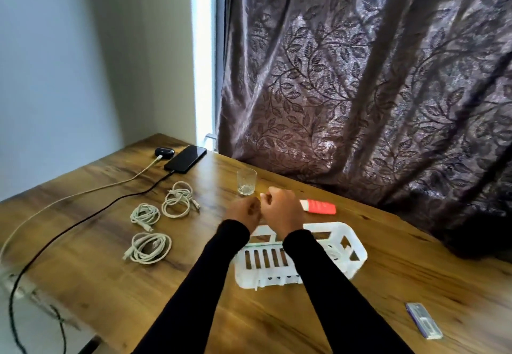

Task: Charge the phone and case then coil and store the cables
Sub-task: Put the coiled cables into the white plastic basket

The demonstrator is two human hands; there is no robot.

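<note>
Over the white slotted basket (pixel 352 238), three coiled white cables (pixel 151 248) lying left, phone (pixel 185 159) and earbud case (pixel 164 151) plugged in far-left, your left hand (pixel 245 212) and right hand (pixel 279 209) are fisted, contents indiscernible; risk: coils springing loose.

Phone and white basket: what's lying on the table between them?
In the head view, a clear glass stands between the phone and the white basket; both hands hover there too.
</note>
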